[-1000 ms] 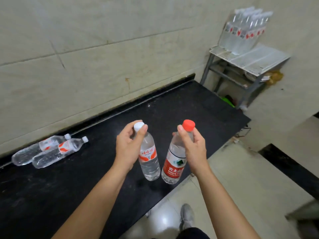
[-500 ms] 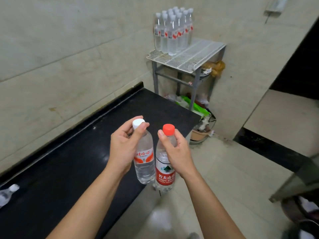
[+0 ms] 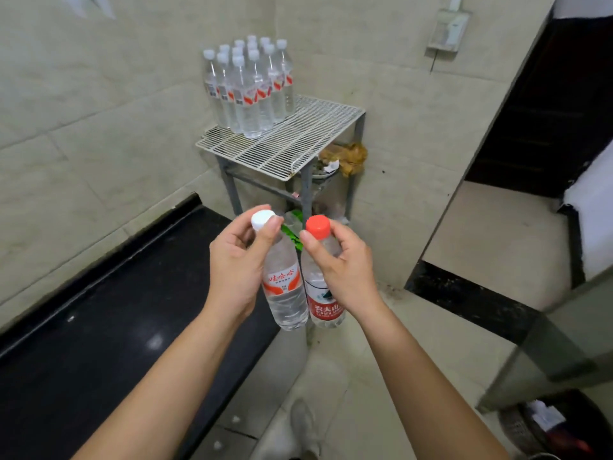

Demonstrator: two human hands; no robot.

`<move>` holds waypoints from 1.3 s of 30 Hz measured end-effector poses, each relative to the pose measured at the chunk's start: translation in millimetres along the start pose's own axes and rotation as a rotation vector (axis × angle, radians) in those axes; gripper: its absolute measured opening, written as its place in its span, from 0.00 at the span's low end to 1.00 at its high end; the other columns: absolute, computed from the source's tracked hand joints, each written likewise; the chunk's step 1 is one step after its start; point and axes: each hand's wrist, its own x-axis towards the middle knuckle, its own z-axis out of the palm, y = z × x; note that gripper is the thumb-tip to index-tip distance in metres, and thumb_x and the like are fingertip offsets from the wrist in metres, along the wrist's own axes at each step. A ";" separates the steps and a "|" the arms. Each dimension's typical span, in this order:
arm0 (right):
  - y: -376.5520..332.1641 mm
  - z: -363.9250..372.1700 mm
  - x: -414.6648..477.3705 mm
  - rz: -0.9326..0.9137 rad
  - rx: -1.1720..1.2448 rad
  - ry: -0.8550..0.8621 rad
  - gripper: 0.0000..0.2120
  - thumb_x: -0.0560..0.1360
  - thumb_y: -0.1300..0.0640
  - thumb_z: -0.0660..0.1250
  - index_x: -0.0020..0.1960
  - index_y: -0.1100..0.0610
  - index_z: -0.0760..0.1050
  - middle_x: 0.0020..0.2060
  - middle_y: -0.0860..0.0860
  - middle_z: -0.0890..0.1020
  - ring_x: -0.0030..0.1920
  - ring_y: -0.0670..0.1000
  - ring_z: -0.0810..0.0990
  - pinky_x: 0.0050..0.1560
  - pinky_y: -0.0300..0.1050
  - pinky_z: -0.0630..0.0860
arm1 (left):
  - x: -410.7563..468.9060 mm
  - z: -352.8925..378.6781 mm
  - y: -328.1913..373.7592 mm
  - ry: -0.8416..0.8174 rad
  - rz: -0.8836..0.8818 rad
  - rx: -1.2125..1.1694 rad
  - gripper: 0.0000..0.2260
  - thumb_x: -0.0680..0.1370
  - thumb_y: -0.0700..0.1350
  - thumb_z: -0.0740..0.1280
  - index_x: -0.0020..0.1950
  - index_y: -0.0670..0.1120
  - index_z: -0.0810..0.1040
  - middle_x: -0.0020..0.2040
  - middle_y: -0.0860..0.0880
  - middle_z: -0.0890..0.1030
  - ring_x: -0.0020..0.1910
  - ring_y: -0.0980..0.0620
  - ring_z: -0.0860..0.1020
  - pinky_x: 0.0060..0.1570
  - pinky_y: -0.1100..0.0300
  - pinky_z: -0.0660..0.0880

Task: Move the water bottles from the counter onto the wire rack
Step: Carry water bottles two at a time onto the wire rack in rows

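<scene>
My left hand (image 3: 237,267) grips the neck of a clear white-capped bottle (image 3: 287,293) with a red and white label. My right hand (image 3: 341,267) holds a red-capped bottle (image 3: 323,303) by its shoulder. Both bottles hang upright, side by side, in the air past the end of the black counter (image 3: 99,343). Ahead in the corner stands the white wire rack (image 3: 298,141) on a grey metal frame. Several white-capped bottles (image 3: 248,88) stand upright in a cluster on the rack's back left part.
The rack's front and right wire surface is bare. Brown clutter (image 3: 348,157) and green items (image 3: 292,234) lie under the rack. A dark doorway (image 3: 547,111) opens at the right, with a black-edged step (image 3: 464,293). My shoe (image 3: 305,426) is on the tiled floor.
I have turned and stepped toward the rack with both bottles in hand. The rack is now nearer and centred. The bottles lying on the counter have left the view.
</scene>
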 end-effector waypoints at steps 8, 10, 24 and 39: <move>36.4 -13.3 169.0 -0.099 -0.139 0.035 0.03 0.75 0.44 0.72 0.48 0.40 0.79 0.48 0.46 0.80 0.50 0.41 0.78 0.52 0.36 0.73 | 163.6 64.1 -37.6 -0.072 0.024 -0.075 0.15 0.73 0.49 0.74 0.58 0.46 0.83 0.53 0.45 0.86 0.54 0.49 0.83 0.55 0.54 0.80; 34.9 -16.9 215.0 -0.127 -0.160 0.067 0.05 0.75 0.46 0.73 0.48 0.39 0.79 0.47 0.46 0.81 0.50 0.40 0.78 0.53 0.34 0.72 | 208.5 79.3 -37.3 -0.076 0.044 -0.081 0.11 0.75 0.45 0.74 0.57 0.47 0.83 0.53 0.46 0.86 0.54 0.48 0.83 0.55 0.52 0.80; 37.9 20.0 454.6 -0.248 -0.061 -0.103 0.05 0.80 0.47 0.67 0.46 0.41 0.76 0.45 0.44 0.79 0.49 0.43 0.77 0.51 0.40 0.73 | 422.9 108.5 -30.0 0.087 0.198 -0.045 0.09 0.77 0.44 0.73 0.57 0.48 0.82 0.56 0.44 0.85 0.58 0.46 0.82 0.58 0.52 0.79; 114.0 115.4 612.5 -0.203 0.224 -0.602 0.09 0.81 0.43 0.65 0.54 0.46 0.79 0.51 0.46 0.81 0.56 0.48 0.80 0.63 0.58 0.76 | 524.6 104.4 -79.0 0.407 0.246 0.265 0.06 0.78 0.54 0.70 0.54 0.63 0.82 0.53 0.54 0.85 0.59 0.53 0.81 0.63 0.54 0.75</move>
